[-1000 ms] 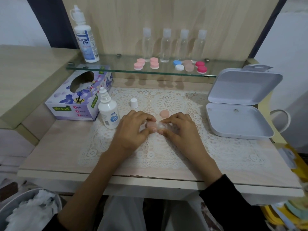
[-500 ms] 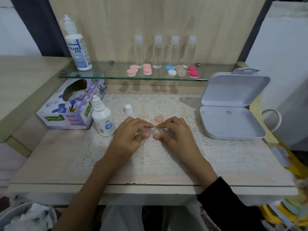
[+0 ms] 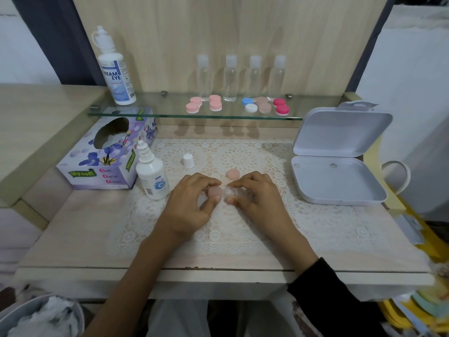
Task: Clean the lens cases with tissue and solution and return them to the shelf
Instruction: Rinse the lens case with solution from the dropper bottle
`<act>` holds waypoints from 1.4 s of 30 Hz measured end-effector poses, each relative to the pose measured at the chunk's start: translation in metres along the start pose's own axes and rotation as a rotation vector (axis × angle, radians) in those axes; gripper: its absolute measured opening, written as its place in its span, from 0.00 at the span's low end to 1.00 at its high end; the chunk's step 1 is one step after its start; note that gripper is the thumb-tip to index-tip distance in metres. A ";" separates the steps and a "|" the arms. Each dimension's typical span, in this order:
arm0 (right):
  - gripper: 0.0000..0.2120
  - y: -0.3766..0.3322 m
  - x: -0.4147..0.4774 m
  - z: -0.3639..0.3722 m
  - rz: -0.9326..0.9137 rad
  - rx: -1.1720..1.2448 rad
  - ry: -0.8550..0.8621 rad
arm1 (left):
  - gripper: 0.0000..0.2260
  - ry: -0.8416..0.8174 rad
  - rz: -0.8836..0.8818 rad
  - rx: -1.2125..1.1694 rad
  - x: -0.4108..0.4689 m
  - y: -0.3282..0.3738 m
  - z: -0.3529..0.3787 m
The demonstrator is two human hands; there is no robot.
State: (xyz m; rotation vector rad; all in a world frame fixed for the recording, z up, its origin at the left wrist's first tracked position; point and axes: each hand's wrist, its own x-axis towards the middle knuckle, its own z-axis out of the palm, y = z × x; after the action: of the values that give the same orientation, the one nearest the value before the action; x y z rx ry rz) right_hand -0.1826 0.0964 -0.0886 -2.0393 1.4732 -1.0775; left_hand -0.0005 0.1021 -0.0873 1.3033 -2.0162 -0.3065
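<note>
Wiping stage, by the look of things, at the middle of the surface on the lace mat [image 3: 315,229]. Left hand [image 3: 192,203] clamped, thumb against fingertips, on a round dusty-pink lens case [image 3: 215,190]. Just right of it, a pale crumpled tissue [image 3: 230,190], or so it seems, pinched in the curled fingers of the right hand [image 3: 255,198]; exact contents of that pinch too blurred to tell.

Best done by gripping the pink piece firmly with the left, twisting the tissue down into the well rather than dabbing, and working low over the mat. Worth wiping the loose pink cap [image 3: 232,173] just beyond the fingertips as well, then screwing shut before lifting to the glass shelf [image 3: 165,114], already carrying other cases in pink, blue-and-white, brown and magenta.

Readable, from the left: "Mysoft" and "Soft Facial Tissue" on the purple-flowered tissue box [image 3: 104,164]; "REAM EYE" in blue on the tall solution bottle [image 3: 116,76] at the shelf's left end, any earlier letter turned out of sight; only a blue round logo, no legible words, on the small uncapped dropper bottle [image 3: 151,177] beside the left hand, white cap [image 3: 188,161] standing just behind.
</note>
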 end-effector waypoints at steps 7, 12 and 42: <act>0.13 0.001 0.008 -0.014 0.131 0.217 0.052 | 0.19 0.007 -0.004 -0.042 0.000 0.000 -0.001; 0.20 0.006 0.027 -0.011 -0.035 -0.162 -0.080 | 0.19 0.003 0.000 -0.041 0.000 0.000 -0.001; 0.13 0.004 -0.001 -0.003 -0.160 -0.075 -0.062 | 0.18 0.010 0.014 -0.095 0.001 -0.004 -0.001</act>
State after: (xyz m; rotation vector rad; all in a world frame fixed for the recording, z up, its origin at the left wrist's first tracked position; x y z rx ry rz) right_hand -0.1876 0.0960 -0.0896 -2.2545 1.3575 -1.0234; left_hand 0.0024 0.0997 -0.0886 1.2296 -1.9771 -0.3840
